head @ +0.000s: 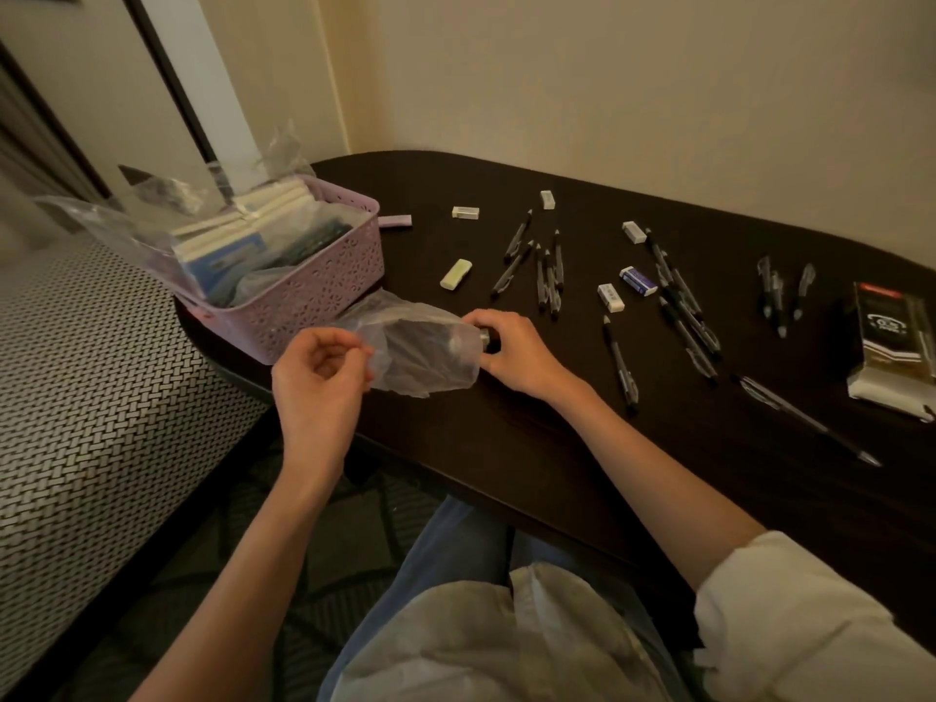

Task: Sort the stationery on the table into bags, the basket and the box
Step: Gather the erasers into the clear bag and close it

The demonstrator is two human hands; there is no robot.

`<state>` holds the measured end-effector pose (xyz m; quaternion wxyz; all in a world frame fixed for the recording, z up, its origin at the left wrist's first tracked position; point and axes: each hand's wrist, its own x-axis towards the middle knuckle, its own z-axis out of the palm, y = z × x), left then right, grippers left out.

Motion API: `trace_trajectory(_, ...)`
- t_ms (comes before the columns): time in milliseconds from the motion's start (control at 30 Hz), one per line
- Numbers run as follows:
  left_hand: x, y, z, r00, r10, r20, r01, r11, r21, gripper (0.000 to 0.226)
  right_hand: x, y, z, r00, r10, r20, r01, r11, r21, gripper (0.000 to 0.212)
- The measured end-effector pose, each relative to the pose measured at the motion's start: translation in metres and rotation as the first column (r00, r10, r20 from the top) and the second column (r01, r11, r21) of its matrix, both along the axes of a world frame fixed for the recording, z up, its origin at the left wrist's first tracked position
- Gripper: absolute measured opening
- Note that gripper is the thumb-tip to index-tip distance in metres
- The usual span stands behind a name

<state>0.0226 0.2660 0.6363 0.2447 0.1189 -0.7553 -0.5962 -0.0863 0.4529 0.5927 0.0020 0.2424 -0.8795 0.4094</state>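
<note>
1. A dark oval surface (557, 448) stands in a beige-walled corner, with a woven-patterned bed or seat to its left.
2. The step in hand looks like bagging: a clear plastic bag (420, 347) is held just above the near edge of the surface, in front of the basket.
3. The left hand (319, 377) pinches the bag's open end between curled fingers; the right hand (511, 347) is curled round the bag's far end, gripping what seems a small dark item through the plastic. What the bag holds is too dim to tell.
4. The lilac basket (324, 291) at the left end holds white and blue packets and crumpled clear bags that spill over its rim.
5. Loose on the surface lie black pens (549, 276) in scattered groups, several erasers (610, 297), and a pen box (894, 342) at the far right.
6. Next, I judge, the mouth of the bag must be spread open, then a pen or eraser slipped in.
</note>
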Motion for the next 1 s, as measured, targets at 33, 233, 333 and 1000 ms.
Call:
trace_trajectory(33,0.000,0.000,0.000,1.000,-0.003,0.001,0.003,1.000,-0.003,0.013,0.001,0.002,0.000,1.000,-0.005,-0.005,0.005,1.000,-0.001,0.025)
trace_trajectory(233,-0.002,0.003,-0.001,1.000,-0.026,0.010,0.026,1.000,0.017,0.012,0.011,0.018,0.018,0.894,-0.435,0.109,0.445,0.891,-0.094,0.031)
trace_trajectory(333,-0.004,0.009,-0.003,0.998,-0.055,0.014,0.055,0.998,0.029,0.012,0.037,0.030,0.051,0.879,-0.446,0.170,0.478,0.812,-0.336,0.031)
trace_trajectory(1000,-0.034,0.037,-0.012,0.986,-0.165,-0.028,0.147,0.932,-0.332,0.029,0.029,-0.030,0.027,0.945,-0.227,0.237,0.273,0.944,-0.186,0.029)
